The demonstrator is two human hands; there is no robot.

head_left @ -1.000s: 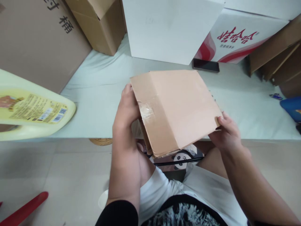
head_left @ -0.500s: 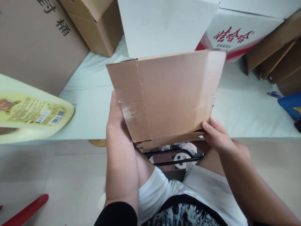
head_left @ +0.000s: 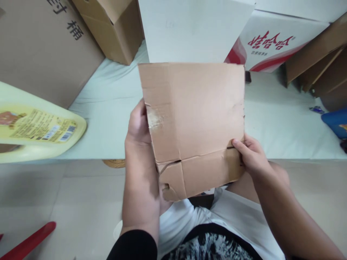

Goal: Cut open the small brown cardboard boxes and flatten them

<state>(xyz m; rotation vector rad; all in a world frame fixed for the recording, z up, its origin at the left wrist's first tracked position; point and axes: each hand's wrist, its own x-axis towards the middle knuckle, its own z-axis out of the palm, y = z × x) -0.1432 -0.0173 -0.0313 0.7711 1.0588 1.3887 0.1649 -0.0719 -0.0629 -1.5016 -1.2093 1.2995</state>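
Observation:
A brown cardboard piece, creased along its left side and near its lower edge, spans the space between my hands above the table's front edge. A pale scuffed patch marks its left side, and a cut flap hangs at the lower left corner. My left hand grips the left edge, its fingers hidden behind the sheet. My right hand is closed on the lower right edge, thumb on the front face near a fold and fingers behind.
A pale green cloth covers the table. Behind stand a white box, a red-and-white carton and a brown box. At left are a large grey-brown carton and a yellow jug; a blue item lies right.
The cardboard's lower flap has swung down and toward me and now lies nearly flat with the main panel. The sheet faces me more squarely. Both hands keep their hold.

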